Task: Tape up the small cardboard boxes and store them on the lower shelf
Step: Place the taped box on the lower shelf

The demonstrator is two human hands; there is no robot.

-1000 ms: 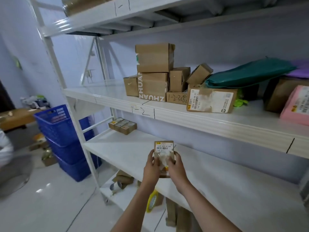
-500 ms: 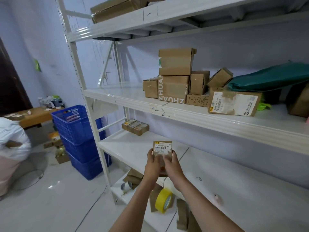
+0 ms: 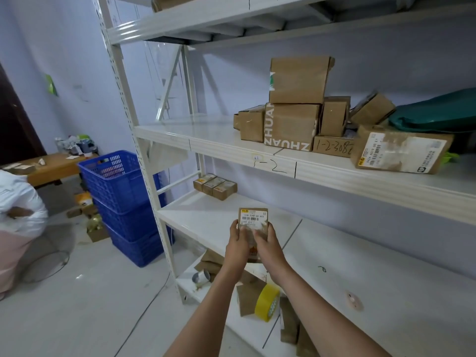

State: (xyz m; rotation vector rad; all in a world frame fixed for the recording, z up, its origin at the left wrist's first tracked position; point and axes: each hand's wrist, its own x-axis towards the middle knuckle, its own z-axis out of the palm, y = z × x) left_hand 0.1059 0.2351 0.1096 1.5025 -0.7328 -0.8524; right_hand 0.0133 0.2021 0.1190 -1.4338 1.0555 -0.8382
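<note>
The lower shelf [image 3: 221, 222] carried three small boxes [image 3: 215, 186] in a touching row at its eleven o'clock corner; the middle shelf [image 3: 334, 173] bore stacked cartons [image 3: 296, 104].

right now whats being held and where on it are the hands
A small cardboard box with a barcode label, held up in front of the lower shelf. The left hand grips its left side and the right hand its right side, both on the lower half.

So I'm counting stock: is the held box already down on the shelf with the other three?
No, both hands, left hand and right hand, hold the small box up, apart from the three boxes.
</note>
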